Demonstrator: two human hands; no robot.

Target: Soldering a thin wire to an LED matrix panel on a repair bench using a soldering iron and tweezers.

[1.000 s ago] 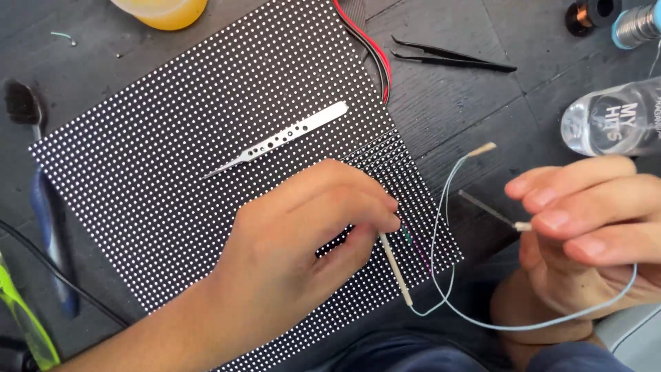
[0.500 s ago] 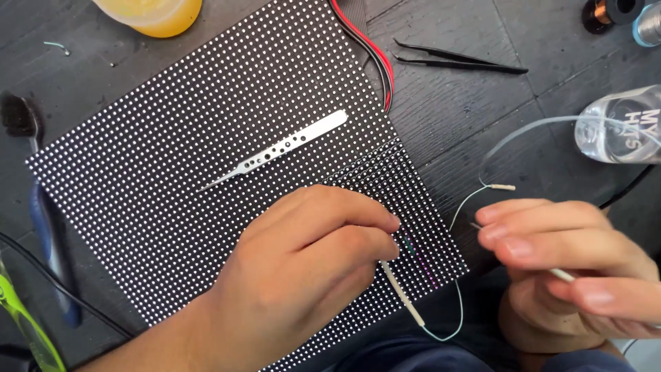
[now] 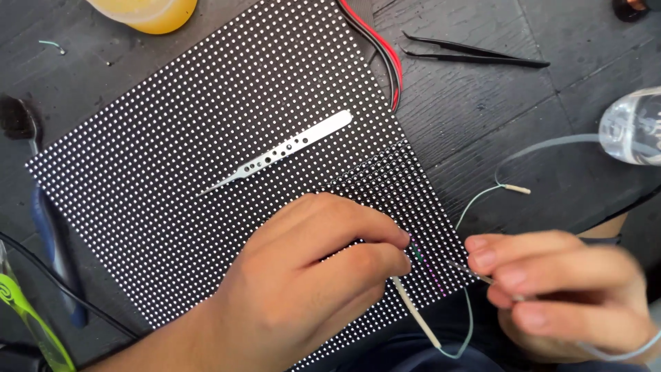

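I am pinching a thin probe (image 3: 413,310) in my left hand (image 3: 310,282) against the dotted panel (image 3: 206,172); my right hand (image 3: 558,289) is gripping another probe (image 3: 475,272).

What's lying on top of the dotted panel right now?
On the dotted panel lie silver tweezers. The left hand rests on its lower edge, pressing a thin probe there. What the hand covers cannot be seen.

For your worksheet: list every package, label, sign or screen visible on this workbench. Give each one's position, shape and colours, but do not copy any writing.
LED display panel: flat on the dark table, tilted rectangle, black with rows of white dots; the left hand rests on its lower right corner, the right hand beside it.
Clear plastic bottle: right edge, lying down, rounded, transparent.
Yellow-orange container: top edge, round, mostly cut off.
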